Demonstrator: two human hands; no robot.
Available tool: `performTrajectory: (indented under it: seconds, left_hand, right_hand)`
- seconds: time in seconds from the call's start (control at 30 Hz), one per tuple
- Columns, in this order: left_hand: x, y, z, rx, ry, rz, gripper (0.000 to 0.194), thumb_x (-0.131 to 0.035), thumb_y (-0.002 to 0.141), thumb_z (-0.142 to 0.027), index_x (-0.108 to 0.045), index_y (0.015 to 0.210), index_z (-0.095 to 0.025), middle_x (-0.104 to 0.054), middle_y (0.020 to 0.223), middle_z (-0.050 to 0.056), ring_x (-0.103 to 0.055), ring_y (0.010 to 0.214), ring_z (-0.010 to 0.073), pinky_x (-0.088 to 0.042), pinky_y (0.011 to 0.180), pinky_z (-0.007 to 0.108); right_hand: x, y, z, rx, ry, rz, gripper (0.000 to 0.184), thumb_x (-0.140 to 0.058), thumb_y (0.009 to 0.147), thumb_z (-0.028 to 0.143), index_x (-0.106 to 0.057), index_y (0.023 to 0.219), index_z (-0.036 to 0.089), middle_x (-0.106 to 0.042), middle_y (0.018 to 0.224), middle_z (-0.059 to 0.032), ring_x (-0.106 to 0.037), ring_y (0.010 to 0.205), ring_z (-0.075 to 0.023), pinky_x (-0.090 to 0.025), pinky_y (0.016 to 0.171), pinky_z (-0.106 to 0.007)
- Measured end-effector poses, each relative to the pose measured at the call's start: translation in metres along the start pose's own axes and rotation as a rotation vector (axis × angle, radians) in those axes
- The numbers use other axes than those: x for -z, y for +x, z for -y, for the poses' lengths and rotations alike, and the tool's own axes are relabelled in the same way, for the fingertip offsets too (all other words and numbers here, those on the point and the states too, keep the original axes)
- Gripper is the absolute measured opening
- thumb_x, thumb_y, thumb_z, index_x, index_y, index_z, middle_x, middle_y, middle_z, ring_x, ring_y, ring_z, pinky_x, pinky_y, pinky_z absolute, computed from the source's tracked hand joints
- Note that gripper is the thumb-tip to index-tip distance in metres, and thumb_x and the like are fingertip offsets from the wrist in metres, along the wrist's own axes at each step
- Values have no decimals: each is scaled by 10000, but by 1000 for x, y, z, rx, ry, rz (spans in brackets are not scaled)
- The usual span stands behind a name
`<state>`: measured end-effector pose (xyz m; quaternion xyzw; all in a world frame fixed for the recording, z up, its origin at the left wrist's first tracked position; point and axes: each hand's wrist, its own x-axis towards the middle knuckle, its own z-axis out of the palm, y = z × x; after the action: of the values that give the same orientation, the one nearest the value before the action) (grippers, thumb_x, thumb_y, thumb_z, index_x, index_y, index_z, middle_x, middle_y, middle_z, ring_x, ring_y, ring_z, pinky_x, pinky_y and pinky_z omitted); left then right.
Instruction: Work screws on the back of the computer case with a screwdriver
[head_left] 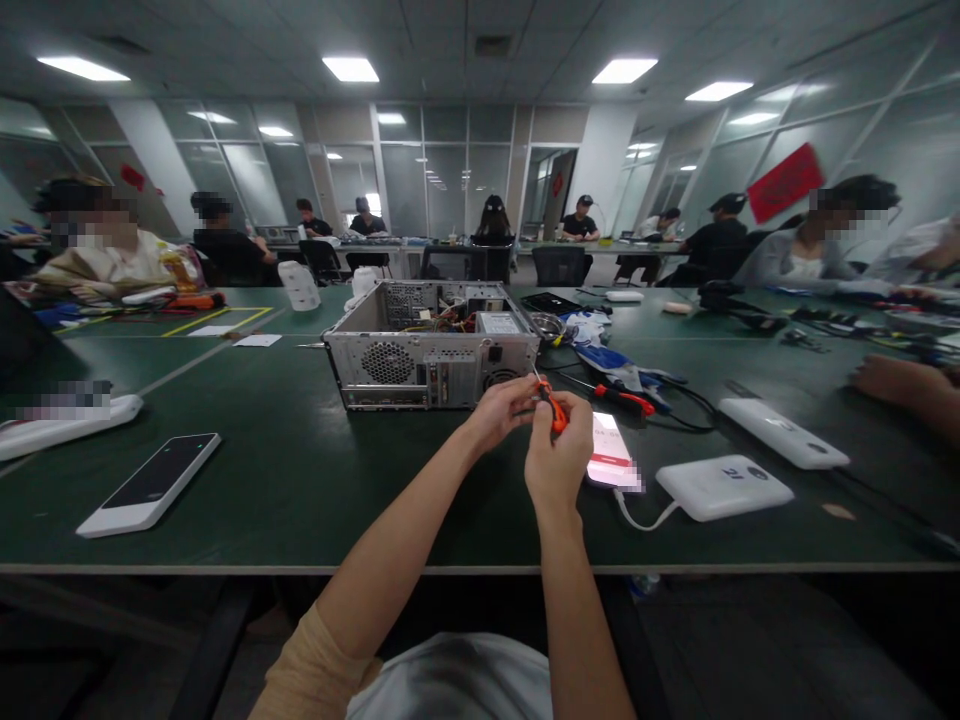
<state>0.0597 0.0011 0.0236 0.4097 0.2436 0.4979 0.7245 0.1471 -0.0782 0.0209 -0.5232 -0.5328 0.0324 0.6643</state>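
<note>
A screwdriver with an orange and black handle is in my right hand, whose fingers are wrapped round the handle. Its thin shaft points up and away, close to the rear right corner of an open computer case. My left hand is closed, its fingertips meeting the screwdriver near the front of the handle. The case lies on its side with its vented back panel facing me. Inside it, cables and a metal power supply show. Whether the screwdriver tip touches the case, I cannot tell.
Right of my hands lie a lit phone, a cabled white power bank, another white device, a second screwdriver and blue-white gloves. At left lies a white-framed device. Another person's hand rests at far right.
</note>
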Motion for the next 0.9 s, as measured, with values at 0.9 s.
performTrajectory:
  seconds: [0.9]
  left_hand:
    - [-10, -4, -5, -27, 60, -137, 204, -743, 753, -247, -775, 927, -145, -682, 782, 15, -559, 644, 80, -442, 692, 225]
  right_hand:
    - [-1, -1, -3, 68, -86, 65, 169, -509, 799, 191, -674, 817, 218, -499, 1013, -70, -550, 960, -222, -488, 901, -405]
